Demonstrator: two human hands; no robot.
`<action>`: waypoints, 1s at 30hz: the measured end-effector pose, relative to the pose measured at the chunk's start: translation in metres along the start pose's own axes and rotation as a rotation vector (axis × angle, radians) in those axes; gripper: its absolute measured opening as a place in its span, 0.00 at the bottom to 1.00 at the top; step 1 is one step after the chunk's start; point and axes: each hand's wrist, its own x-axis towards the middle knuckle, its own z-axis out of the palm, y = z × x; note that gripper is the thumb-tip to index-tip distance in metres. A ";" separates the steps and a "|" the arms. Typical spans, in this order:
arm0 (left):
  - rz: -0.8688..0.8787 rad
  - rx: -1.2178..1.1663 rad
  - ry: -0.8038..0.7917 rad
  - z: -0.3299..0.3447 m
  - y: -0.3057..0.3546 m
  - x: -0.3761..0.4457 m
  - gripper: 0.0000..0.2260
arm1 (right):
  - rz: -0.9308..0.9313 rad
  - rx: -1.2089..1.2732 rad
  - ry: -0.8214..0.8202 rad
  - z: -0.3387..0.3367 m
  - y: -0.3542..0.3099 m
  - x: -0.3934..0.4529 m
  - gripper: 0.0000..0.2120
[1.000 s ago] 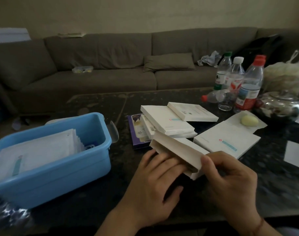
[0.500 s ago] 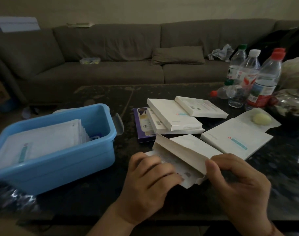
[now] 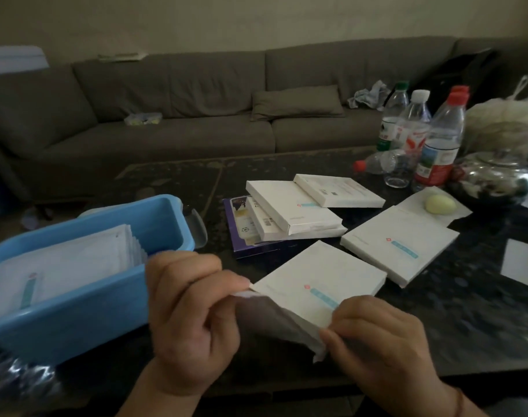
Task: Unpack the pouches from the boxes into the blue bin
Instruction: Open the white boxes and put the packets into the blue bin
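Box point(image 3: 319, 284) is pinched at its open end by the left hand point(image 3: 190, 314) and right hand point(image 3: 374, 335); tugging hard could tear the flap or spill pouches short of the bin point(image 3: 76, 314).

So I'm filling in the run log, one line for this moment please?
left hand: pinches box corner | right hand: grips box | blue bin: holds pouches | step: opening
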 end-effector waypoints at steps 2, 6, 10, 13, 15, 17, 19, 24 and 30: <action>-0.067 -0.023 -0.037 -0.011 -0.001 0.013 0.09 | -0.092 -0.040 -0.072 0.005 0.000 -0.005 0.10; -0.574 -0.201 -0.201 -0.021 -0.002 0.032 0.05 | -0.109 -0.060 -0.313 0.007 -0.008 -0.005 0.11; -1.211 -0.484 -0.025 -0.015 -0.002 0.032 0.09 | 0.204 0.263 -0.400 0.005 -0.034 0.017 0.20; -1.389 -0.623 0.018 -0.019 -0.007 0.033 0.08 | 0.661 0.633 -0.223 0.008 -0.057 0.043 0.13; -1.418 -0.634 0.008 -0.027 -0.013 0.033 0.09 | 0.853 0.821 -0.170 0.012 -0.057 0.054 0.08; -1.414 -0.619 0.032 -0.035 -0.019 0.033 0.09 | 0.979 0.934 -0.142 0.011 -0.056 0.066 0.09; -1.416 -0.689 0.020 -0.041 -0.024 0.032 0.11 | 1.057 1.012 -0.122 0.014 -0.057 0.074 0.12; -1.377 -0.928 -0.142 -0.069 -0.032 0.033 0.08 | 1.259 1.250 0.015 0.024 -0.060 0.102 0.13; -1.363 -0.925 -0.342 -0.100 -0.036 0.033 0.06 | 1.095 1.072 -0.506 0.033 -0.079 0.156 0.19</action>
